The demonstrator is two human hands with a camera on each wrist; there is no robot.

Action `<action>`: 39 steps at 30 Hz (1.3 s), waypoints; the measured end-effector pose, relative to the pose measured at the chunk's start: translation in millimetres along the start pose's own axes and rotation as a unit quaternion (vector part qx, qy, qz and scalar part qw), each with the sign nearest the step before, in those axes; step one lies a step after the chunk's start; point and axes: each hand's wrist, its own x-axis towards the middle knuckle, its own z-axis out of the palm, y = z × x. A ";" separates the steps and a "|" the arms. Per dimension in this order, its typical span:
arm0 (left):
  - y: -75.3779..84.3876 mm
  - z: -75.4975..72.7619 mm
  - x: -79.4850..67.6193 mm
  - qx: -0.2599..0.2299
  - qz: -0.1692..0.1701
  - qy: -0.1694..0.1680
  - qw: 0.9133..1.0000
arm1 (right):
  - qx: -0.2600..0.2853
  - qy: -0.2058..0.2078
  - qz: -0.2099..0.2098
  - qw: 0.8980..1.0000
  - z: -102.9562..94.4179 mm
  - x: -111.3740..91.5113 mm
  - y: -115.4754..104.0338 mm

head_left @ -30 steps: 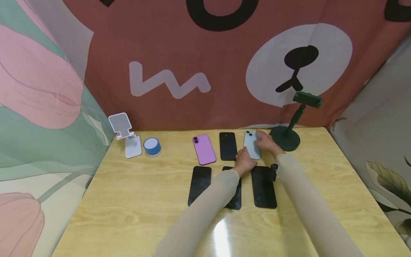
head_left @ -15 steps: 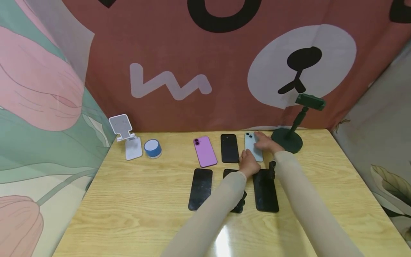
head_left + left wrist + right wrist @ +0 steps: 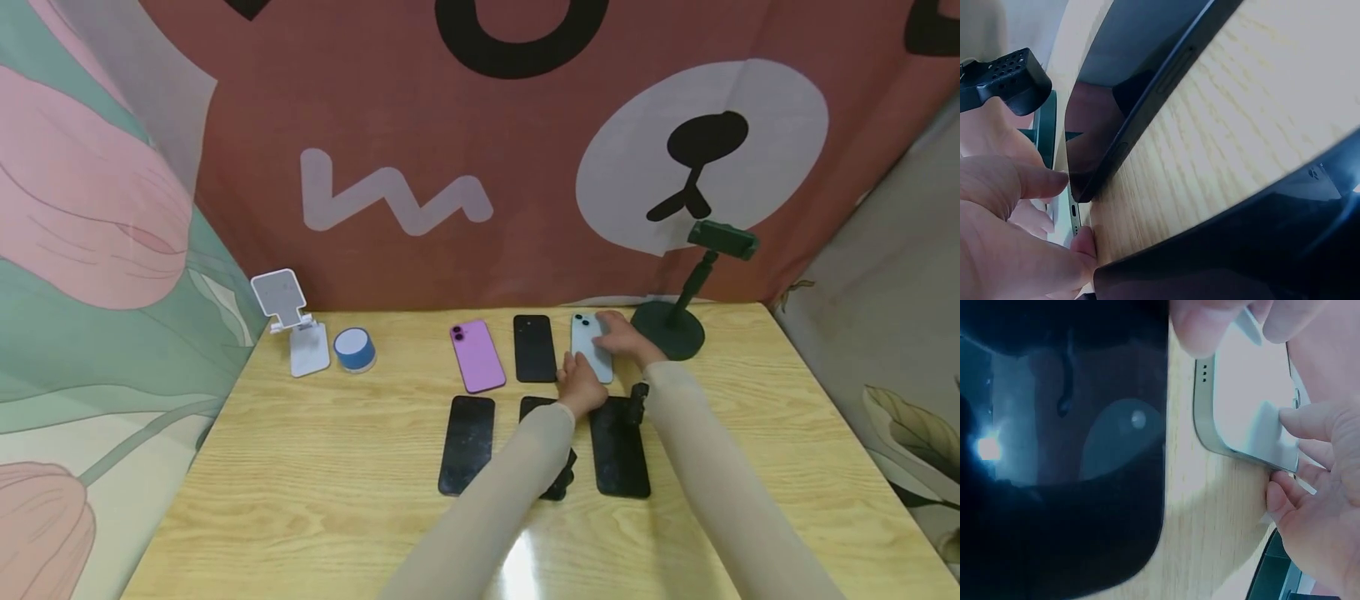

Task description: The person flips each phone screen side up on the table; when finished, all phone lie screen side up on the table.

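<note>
A light blue phone (image 3: 588, 346) lies back up near the table's rear edge, its camera corner at the far end. My right hand (image 3: 625, 337) holds its right side, thumb on the back and other fingers along the edge (image 3: 1272, 464). My left hand (image 3: 583, 387) is at its near end; in the left wrist view the thumb and a finger (image 3: 1085, 240) stand either side of the end with the port (image 3: 1074, 211). A black phone (image 3: 534, 348) and a purple phone (image 3: 477, 357) lie to the left.
Nearer, in a row, lie dark phones: one (image 3: 467, 446) at left, one (image 3: 536, 403) partly under my left arm, one (image 3: 621, 454) at right. A green stand (image 3: 667, 329) rises just right of my right hand. A white stand (image 3: 308, 348) and a blue-and-white cylinder (image 3: 355, 349) are far left.
My left hand has shifted slightly right, closer to the near end of the light blue phone. My right hand stays at that phone's right side; the phones keep their places.
</note>
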 end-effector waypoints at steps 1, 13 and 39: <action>0.2 0.1 -0.1 -0.002 0.000 -0.002 1.000 | 0.004 0.004 0.007 1.000 0.2 0.0 -0.1; -6.4 3.3 1.3 -0.031 0.007 0.001 0.999 | 0.098 0.065 0.038 0.992 4.2 0.3 -7.5; -17.5 -5.8 6.7 -0.131 0.088 0.047 0.986 | 0.242 0.150 0.035 0.958 -4.0 -19.3 -14.5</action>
